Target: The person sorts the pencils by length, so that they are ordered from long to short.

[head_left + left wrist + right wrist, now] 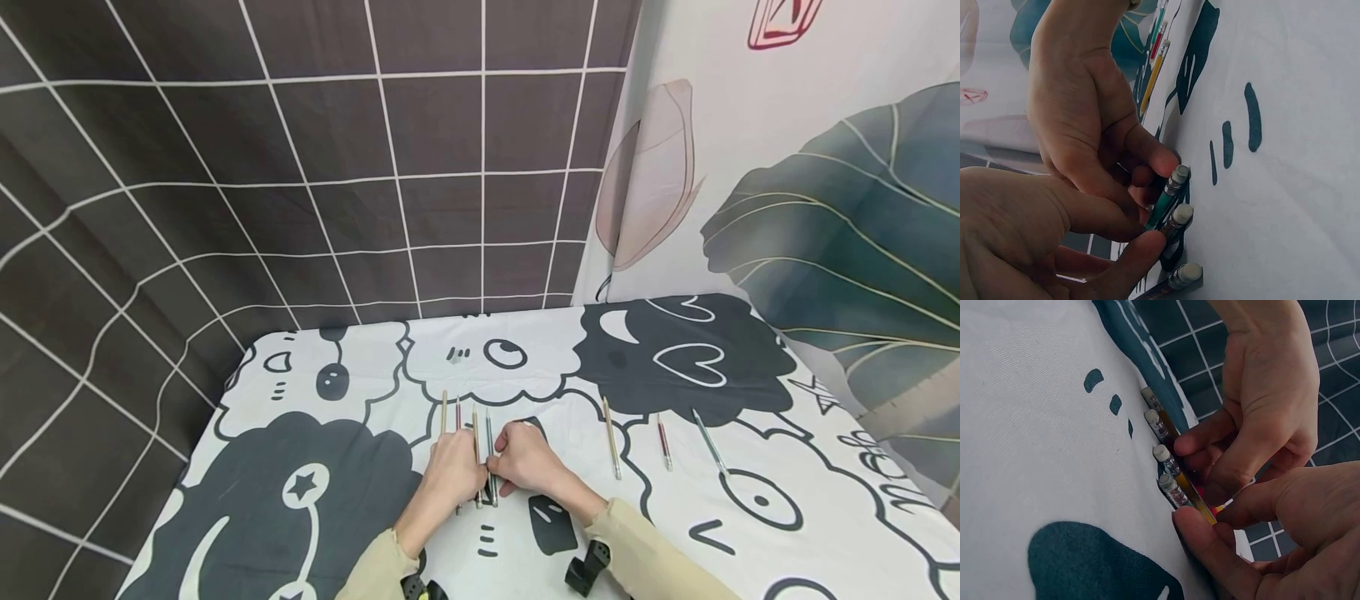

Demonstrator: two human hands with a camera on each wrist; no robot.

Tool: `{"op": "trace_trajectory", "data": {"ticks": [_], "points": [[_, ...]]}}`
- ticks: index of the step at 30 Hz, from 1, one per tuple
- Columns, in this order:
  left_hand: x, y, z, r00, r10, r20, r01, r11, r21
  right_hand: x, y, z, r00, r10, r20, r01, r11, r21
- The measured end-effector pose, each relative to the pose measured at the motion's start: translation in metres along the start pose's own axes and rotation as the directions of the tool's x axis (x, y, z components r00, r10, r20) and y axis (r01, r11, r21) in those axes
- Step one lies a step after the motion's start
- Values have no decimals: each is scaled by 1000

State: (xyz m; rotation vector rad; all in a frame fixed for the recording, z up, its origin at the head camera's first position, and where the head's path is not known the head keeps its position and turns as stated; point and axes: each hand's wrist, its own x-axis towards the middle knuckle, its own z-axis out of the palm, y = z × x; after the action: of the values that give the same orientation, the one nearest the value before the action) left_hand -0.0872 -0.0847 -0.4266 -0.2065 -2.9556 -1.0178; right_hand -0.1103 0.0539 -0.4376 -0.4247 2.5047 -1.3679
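Four pencils lie side by side on the patterned cloth, eraser ends toward me: a yellow pencil (444,410) at the left, a red pencil (458,412), a second yellow pencil (476,427), and a green pencil (490,432) at the right. My left hand (456,461) reaches over the row and pinches the second yellow pencil (1192,492) below its eraser. From the other side, my right hand (527,457) pinches the green pencil (1162,205). Both hands' fingertips nearly meet, and the fingers partly hide the pencils' middles.
Farther right on the cloth (525,383) lie a yellow pencil (611,439), a red pencil (664,442) and a green pencil (708,442), spaced apart. A dark grid curtain (435,208) hangs behind, with a leaf-print curtain (847,217) at the right.
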Motion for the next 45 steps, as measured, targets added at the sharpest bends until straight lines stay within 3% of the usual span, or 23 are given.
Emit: {"op": "trace_trajectory", "data": {"ticks": [9, 17, 28, 32, 36, 45], "points": [[2, 3, 2, 1000, 8, -30, -7, 999, 31, -5, 5, -11, 999, -26, -44, 27, 999, 32], [4, 9, 5, 993, 68, -98, -67, 998, 11, -13, 8, -21, 992, -30, -123, 35, 999, 39], [7, 22, 13, 989, 44, -142, -50, 998, -37, -25, 14, -38, 981, -39, -188, 46, 998, 32], [9, 22, 18, 977, 96, -190, -108, 993, -55, -28, 17, -45, 978, -41, -206, 47, 999, 21], [11, 24, 22, 955, 149, -256, -173, 982, -76, -30, 21, -51, 974, -66, -218, 72, 997, 21], [13, 28, 32, 935, 173, -310, -249, 942, -225, -34, 25, -63, 968, -46, -245, 61, 997, 54]]}}
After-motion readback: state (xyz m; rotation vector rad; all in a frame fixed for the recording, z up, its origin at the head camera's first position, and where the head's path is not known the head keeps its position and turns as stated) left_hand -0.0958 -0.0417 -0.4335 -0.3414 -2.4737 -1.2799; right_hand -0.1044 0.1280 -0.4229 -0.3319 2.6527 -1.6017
